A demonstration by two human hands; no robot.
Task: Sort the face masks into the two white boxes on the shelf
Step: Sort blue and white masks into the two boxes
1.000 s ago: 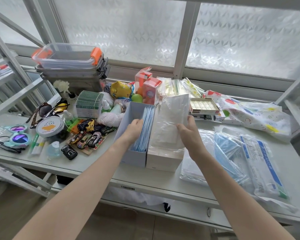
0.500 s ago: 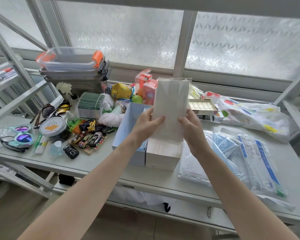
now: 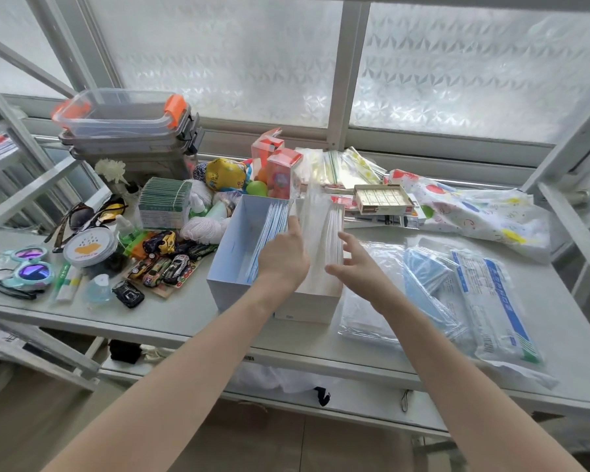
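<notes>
Two white boxes stand side by side on the shelf. The left box (image 3: 230,267) holds blue masks (image 3: 271,226) on edge. The right box (image 3: 307,310) holds white masks (image 3: 327,233), and a clear-wrapped white mask (image 3: 312,212) stands in it, sticking up. My left hand (image 3: 283,262) reaches over the boxes with straight fingers against that mask's left edge. My right hand (image 3: 355,267) hovers beside the right box's right wall, fingers spread and holding nothing. Loose bagged blue masks (image 3: 426,274), a blue-labelled mask pack (image 3: 496,301) and a bag of white masks (image 3: 361,318) lie to the right.
Toy cars (image 3: 166,264), sunglasses (image 3: 31,272) and a round tin (image 3: 89,247) crowd the left. Stacked plastic bins (image 3: 123,131) and pink boxes (image 3: 280,165) stand behind. A patterned bag (image 3: 474,212) and a small carton (image 3: 382,199) lie back right. Shelf posts rise at both sides.
The wrapped white mask, held up by both hands before, has come down into the right box. My right hand let go of it and moved right.
</notes>
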